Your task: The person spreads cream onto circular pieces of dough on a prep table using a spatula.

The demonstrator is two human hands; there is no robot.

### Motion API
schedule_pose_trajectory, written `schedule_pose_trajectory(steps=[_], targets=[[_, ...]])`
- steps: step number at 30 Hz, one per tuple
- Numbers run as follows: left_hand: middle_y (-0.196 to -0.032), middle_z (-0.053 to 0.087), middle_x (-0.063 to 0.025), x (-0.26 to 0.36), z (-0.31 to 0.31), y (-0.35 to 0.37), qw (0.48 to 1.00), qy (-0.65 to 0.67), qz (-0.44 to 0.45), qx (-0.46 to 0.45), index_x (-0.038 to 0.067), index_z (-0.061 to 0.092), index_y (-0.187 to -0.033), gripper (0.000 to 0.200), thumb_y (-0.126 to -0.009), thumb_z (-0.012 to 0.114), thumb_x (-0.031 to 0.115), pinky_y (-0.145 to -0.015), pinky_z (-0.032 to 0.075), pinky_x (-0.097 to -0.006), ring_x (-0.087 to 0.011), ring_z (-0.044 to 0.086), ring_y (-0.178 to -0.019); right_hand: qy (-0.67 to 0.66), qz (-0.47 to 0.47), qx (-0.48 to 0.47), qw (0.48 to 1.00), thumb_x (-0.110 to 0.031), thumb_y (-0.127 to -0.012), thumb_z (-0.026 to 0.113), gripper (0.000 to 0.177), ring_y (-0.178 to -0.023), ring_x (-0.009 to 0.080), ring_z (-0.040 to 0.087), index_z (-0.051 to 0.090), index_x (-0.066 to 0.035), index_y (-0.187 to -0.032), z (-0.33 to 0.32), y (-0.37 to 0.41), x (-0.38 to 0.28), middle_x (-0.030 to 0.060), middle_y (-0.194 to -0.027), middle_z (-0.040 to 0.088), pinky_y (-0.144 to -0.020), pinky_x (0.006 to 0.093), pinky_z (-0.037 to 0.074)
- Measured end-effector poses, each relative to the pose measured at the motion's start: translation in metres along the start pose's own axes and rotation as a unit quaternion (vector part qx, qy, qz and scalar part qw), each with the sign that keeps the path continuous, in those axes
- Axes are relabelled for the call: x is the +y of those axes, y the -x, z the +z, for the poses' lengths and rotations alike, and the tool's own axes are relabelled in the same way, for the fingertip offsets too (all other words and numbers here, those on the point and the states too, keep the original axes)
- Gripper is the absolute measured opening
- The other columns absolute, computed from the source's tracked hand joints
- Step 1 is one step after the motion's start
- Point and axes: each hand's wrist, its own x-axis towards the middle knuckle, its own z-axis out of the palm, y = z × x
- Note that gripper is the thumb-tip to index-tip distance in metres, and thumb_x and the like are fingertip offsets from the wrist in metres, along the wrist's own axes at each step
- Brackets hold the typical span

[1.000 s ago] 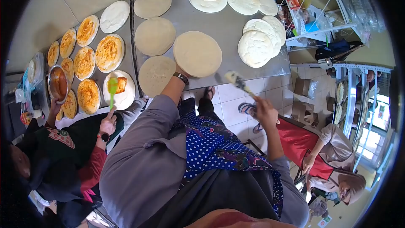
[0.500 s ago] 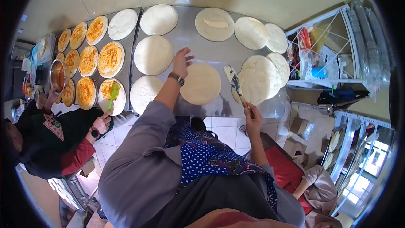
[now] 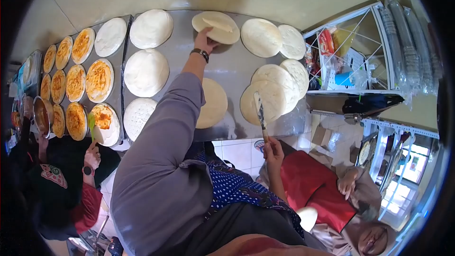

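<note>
My left hand (image 3: 205,42) reaches across the metal table (image 3: 185,23) and grips the near edge of a round pizza base (image 3: 227,36), which looks tilted. A pale, smooth strip of spread (image 3: 218,22) lies on top of that base. In my right hand (image 3: 273,150) is a spatula (image 3: 260,110), its blade smeared, held over the overlapping bases at the right. Beneath my left forearm sits another plain base (image 3: 214,104), partly hidden by the sleeve. Plain bases (image 3: 146,72) stand in a column left of my arm.
At left, a co-worker's hand (image 3: 92,155) holds a green brush (image 3: 91,123) at a sauced base; a bowl of sauce (image 3: 43,116) is beside it. A person in a red apron (image 3: 313,185) is at right. A wire rack (image 3: 353,92) stands right of the table.
My left hand has moved farther across the table and taken hold of the base with the spread, which now tilts. The view has shifted, and the person at right has come more into view.
</note>
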Motion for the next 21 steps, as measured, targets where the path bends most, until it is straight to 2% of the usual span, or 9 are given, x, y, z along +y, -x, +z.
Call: schedule_pose_trajectory(steps=[2,5,6,8,11,12,13,17,21], targets=[[-0.126,0.053,-0.014,0.028,0.0,0.024,0.982,0.094,0.013,-0.163,0.003,0.046,-0.129,0.055,-0.081,0.068,0.014,-0.101,0.043,-0.05,-0.0307,0.051,-0.119,-0.112,0.087,-0.022,0.99,-0.014,-0.092,0.06,0.021,-0.051,0.0031,0.043,0.061,-0.001,-0.11,0.004,0.004,-0.007,-0.0003,-0.072,0.054,-0.043,0.0184,0.033],[-0.129,0.053,-0.015,0.063,-0.029,0.068,0.976,0.052,0.059,-0.201,0.004,0.043,-0.133,0.057,-0.085,0.064,0.026,-0.104,0.039,-0.0531,-0.0323,0.049,-0.122,-0.15,0.169,-0.078,0.971,-0.018,-0.092,0.06,0.019,-0.049,0.0032,0.042,0.06,-0.003,-0.103,0.02,0.015,0.009,-0.0007,-0.068,0.052,-0.039,0.0187,0.031],[-0.129,0.053,-0.015,0.079,-0.04,0.092,0.976,0.048,0.062,-0.201,0.004,0.043,-0.133,0.057,-0.085,0.064,0.026,-0.104,0.039,-0.0531,-0.0323,0.049,-0.122,-0.082,0.181,-0.087,0.976,-0.02,-0.091,0.061,0.017,-0.05,0.0035,0.042,0.06,-0.004,-0.096,0.029,0.014,0.013,-0.0017,-0.066,0.051,-0.042,0.0192,0.032],[-0.135,0.051,-0.0131,0.107,-0.066,0.138,0.915,0.239,0.068,-0.316,0.008,0.044,-0.136,0.053,-0.093,0.052,0.037,-0.105,0.038,-0.0531,-0.0326,0.049,-0.124,-0.023,0.139,-0.085,0.986,-0.02,-0.091,0.06,0.017,-0.05,0.0043,0.043,0.06,-0.004,-0.094,0.049,-0.008,0.028,-0.0012,-0.065,0.051,-0.043,0.0204,0.033],[-0.136,0.051,-0.0131,0.12,-0.106,0.163,0.923,0.229,0.071,-0.302,0.008,0.044,-0.137,0.053,-0.093,0.052,0.038,-0.106,0.037,-0.0532,-0.0327,0.049,-0.124,0.15,0.004,-0.086,0.985,-0.023,-0.093,0.058,0.022,-0.054,0.0092,0.047,0.059,-0.002,-0.088,0.096,-0.064,0.002,0.002,-0.065,0.052,-0.05,0.027,0.038],[-0.136,0.05,-0.0131,0.121,-0.119,0.171,0.926,0.227,0.069,-0.294,0.008,0.044,-0.137,0.054,-0.093,0.051,0.038,-0.106,0.037,-0.0533,-0.0327,0.048,-0.125,0.145,-0.068,-0.085,0.983,-0.024,-0.093,0.057,0.026,-0.062,0.014,0.051,0.057,0.0,-0.087,0.111,-0.092,0.012,0.0065,-0.068,0.053,-0.057,0.032,0.041],[-0.136,0.05,-0.0131,0.123,-0.134,0.179,0.929,0.225,0.067,-0.287,0.008,0.043,-0.137,0.054,-0.093,0.051,0.039,-0.106,0.037,-0.0534,-0.0327,0.048,-0.125,0.199,-0.077,-0.108,0.971,-0.028,-0.093,0.057,0.03,-0.069,0.0178,0.052,0.056,0.002,-0.087,0.126,-0.117,0.011,0.0109,-0.071,0.054,-0.063,0.0346,0.042],[-0.137,0.049,-0.0132,0.121,-0.194,0.222,0.937,0.222,0.057,-0.265,0.009,0.042,-0.138,0.056,-0.093,0.049,0.041,-0.106,0.036,-0.0537,-0.0328,0.047,-0.126,0.246,-0.144,-0.171,0.943,-0.037,-0.092,0.054,0.04,-0.074,0.033,0.058,0.056,0.003,-0.091,0.188,-0.192,0.031,0.0207,-0.079,0.06,-0.069,0.0426,0.044],[-0.138,0.048,-0.0132,0.118,-0.265,0.287,0.944,0.217,0.041,-0.244,0.009,0.042,-0.139,0.057,-0.093,0.048,0.043,-0.107,0.035,-0.054,-0.0329,0.047,-0.126,0.323,-0.08,-0.197,0.922,-0.036,-0.093,0.053,0.038,-0.079,0.0305,0.057,0.055,0.002,-0.095,0.21,-0.198,0.057,0.0192,-0.082,0.06,-0.073,0.0394,0.044]])
